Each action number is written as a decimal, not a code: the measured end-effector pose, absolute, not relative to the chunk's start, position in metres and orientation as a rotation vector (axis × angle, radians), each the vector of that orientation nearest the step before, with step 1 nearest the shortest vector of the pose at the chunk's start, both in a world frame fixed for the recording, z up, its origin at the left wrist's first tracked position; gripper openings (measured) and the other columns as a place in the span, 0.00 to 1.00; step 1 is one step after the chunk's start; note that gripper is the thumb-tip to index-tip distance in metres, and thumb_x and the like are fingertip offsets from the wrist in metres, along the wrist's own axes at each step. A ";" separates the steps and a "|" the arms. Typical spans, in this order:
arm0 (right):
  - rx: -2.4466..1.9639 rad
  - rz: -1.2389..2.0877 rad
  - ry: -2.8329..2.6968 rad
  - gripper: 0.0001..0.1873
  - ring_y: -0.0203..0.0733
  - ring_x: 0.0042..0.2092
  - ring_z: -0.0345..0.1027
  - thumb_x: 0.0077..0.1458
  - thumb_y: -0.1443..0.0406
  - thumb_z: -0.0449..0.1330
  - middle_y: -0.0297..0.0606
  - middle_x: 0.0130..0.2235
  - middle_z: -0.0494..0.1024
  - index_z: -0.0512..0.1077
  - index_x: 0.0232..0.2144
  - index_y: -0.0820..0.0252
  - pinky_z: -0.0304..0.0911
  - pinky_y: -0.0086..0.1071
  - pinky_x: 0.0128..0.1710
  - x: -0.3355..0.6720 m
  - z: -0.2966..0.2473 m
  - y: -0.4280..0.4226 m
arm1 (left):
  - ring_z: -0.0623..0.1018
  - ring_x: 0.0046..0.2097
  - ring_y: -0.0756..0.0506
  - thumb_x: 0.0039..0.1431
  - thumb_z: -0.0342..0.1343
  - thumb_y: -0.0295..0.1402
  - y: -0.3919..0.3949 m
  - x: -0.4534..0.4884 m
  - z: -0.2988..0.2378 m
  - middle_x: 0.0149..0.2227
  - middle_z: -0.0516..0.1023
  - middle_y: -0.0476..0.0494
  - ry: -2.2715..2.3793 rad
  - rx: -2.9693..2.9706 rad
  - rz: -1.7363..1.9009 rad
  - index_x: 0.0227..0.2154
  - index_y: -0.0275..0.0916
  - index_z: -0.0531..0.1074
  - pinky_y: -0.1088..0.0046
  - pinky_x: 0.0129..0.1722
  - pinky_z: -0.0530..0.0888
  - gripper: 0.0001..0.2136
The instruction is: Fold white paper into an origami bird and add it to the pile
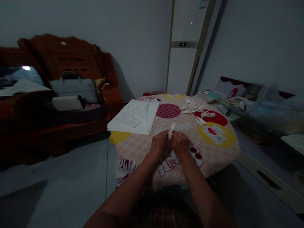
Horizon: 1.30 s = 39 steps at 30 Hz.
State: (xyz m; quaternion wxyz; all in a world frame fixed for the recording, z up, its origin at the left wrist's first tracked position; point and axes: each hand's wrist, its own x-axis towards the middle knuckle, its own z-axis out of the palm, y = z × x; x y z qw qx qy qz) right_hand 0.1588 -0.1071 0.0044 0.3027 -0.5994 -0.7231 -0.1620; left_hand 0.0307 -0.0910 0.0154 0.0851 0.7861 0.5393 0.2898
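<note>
Between my two hands stands a small folded paper piece (171, 130) with thin white points sticking up. My left hand (159, 142) is closed on its left side, and my right hand (181, 143) grips it from the right. Its lower part is hidden by my fingers. Just beyond my hands, a row of small white paper strips (185, 126) lies on the patterned tablecloth (137, 150). Farther back sits a spiky folded paper flower (191, 106), with smaller folded paper pieces (207, 113) to its right.
A stack of printed paper sheets (135, 117) lies at the table's left. Right of the table is a glass-topped stand (242, 113) with plastic bags and papers. A carved wooden sofa (76, 62) holding bags stands left; a tall white air conditioner (183, 68) stands behind.
</note>
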 end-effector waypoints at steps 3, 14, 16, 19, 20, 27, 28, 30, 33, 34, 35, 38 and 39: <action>-1.590 -0.467 -1.897 0.13 0.43 0.33 0.65 0.64 0.70 0.49 0.41 0.30 0.76 0.73 0.33 0.62 0.51 0.35 0.36 0.156 0.003 -0.106 | 0.80 0.41 0.43 0.64 0.47 0.26 -0.093 0.036 0.020 0.38 0.81 0.39 1.721 2.321 0.787 0.44 0.36 0.75 0.72 0.38 0.70 0.13; -1.603 -0.574 -1.794 0.14 0.43 0.29 0.62 0.62 0.71 0.51 0.41 0.25 0.73 0.71 0.26 0.60 0.48 0.36 0.33 0.155 0.000 -0.106 | 0.79 0.37 0.44 0.67 0.43 0.29 -0.098 0.043 0.022 0.35 0.81 0.40 1.678 2.338 0.782 0.39 0.37 0.75 0.72 0.36 0.67 0.13; -1.594 -0.597 -1.794 0.14 0.43 0.29 0.62 0.62 0.71 0.51 0.41 0.25 0.73 0.71 0.26 0.60 0.48 0.36 0.33 0.154 0.000 -0.107 | 0.79 0.37 0.44 0.67 0.43 0.29 -0.098 0.043 0.021 0.35 0.81 0.40 1.665 2.344 0.788 0.38 0.37 0.75 0.72 0.36 0.67 0.14; -1.587 -0.602 -1.799 0.14 0.44 0.29 0.61 0.62 0.71 0.51 0.41 0.25 0.74 0.71 0.26 0.60 0.48 0.37 0.33 0.154 -0.001 -0.108 | 0.79 0.37 0.44 0.66 0.45 0.28 -0.098 0.043 0.021 0.34 0.81 0.39 1.656 2.341 0.791 0.36 0.37 0.75 0.72 0.36 0.66 0.13; -1.588 -0.596 -1.801 0.14 0.44 0.29 0.61 0.61 0.71 0.51 0.41 0.25 0.74 0.71 0.26 0.60 0.48 0.37 0.33 0.155 -0.001 -0.108 | 0.79 0.37 0.44 0.65 0.45 0.28 -0.098 0.043 0.021 0.34 0.81 0.39 1.651 2.340 0.793 0.36 0.36 0.76 0.72 0.36 0.66 0.12; -1.577 -0.551 -1.748 0.14 0.43 0.30 0.63 0.62 0.72 0.49 0.40 0.27 0.74 0.72 0.29 0.61 0.49 0.35 0.32 0.156 0.003 -0.107 | 0.79 0.37 0.45 0.64 0.46 0.26 -0.094 0.040 0.023 0.35 0.82 0.42 1.595 2.264 0.960 0.43 0.38 0.76 0.73 0.37 0.68 0.14; -1.566 -0.556 -1.745 0.14 0.43 0.30 0.63 0.63 0.71 0.49 0.39 0.27 0.74 0.72 0.29 0.61 0.49 0.35 0.33 0.156 0.004 -0.107 | 0.79 0.37 0.45 0.63 0.46 0.25 -0.094 0.040 0.023 0.35 0.82 0.42 1.595 2.255 0.987 0.44 0.38 0.77 0.73 0.37 0.68 0.14; -1.534 -0.575 -1.743 0.14 0.43 0.30 0.63 0.63 0.70 0.50 0.39 0.26 0.74 0.72 0.28 0.60 0.50 0.35 0.33 0.155 0.003 -0.106 | 0.79 0.37 0.45 0.62 0.47 0.25 -0.095 0.041 0.021 0.34 0.82 0.41 1.597 2.250 1.030 0.41 0.37 0.77 0.73 0.37 0.69 0.13; -1.471 -0.620 -1.723 0.16 0.43 0.29 0.62 0.63 0.70 0.51 0.39 0.24 0.73 0.71 0.25 0.60 0.50 0.36 0.32 0.156 0.001 -0.105 | 0.80 0.37 0.44 0.60 0.49 0.24 -0.096 0.042 0.017 0.33 0.81 0.41 1.557 2.241 1.107 0.37 0.37 0.78 0.73 0.36 0.69 0.12; -1.449 -0.631 -1.712 0.15 0.43 0.29 0.63 0.63 0.70 0.51 0.39 0.24 0.73 0.72 0.26 0.60 0.51 0.36 0.32 0.157 0.001 -0.104 | 0.80 0.36 0.44 0.60 0.49 0.23 -0.095 0.042 0.016 0.33 0.82 0.41 1.521 2.226 1.142 0.38 0.37 0.78 0.73 0.36 0.70 0.12; -1.422 -0.640 -1.701 0.15 0.43 0.29 0.63 0.63 0.70 0.51 0.40 0.24 0.74 0.73 0.27 0.60 0.52 0.36 0.32 0.158 0.000 -0.103 | 0.80 0.36 0.45 0.60 0.48 0.23 -0.095 0.041 0.015 0.33 0.82 0.41 1.473 2.203 1.183 0.39 0.37 0.78 0.72 0.37 0.71 0.13; -1.334 -0.637 -1.651 0.14 0.45 0.33 0.67 0.64 0.70 0.50 0.42 0.29 0.77 0.76 0.36 0.62 0.57 0.35 0.37 0.162 0.001 -0.101 | 0.80 0.39 0.45 0.58 0.50 0.23 -0.093 0.037 0.016 0.39 0.83 0.42 1.278 2.071 1.319 0.45 0.38 0.77 0.72 0.41 0.73 0.15; -1.310 -0.626 -1.635 0.14 0.45 0.35 0.68 0.64 0.70 0.50 0.42 0.31 0.78 0.76 0.38 0.62 0.59 0.36 0.39 0.163 0.002 -0.101 | 0.80 0.41 0.45 0.58 0.51 0.24 -0.092 0.035 0.017 0.41 0.83 0.42 1.213 2.010 1.355 0.46 0.38 0.77 0.71 0.43 0.73 0.16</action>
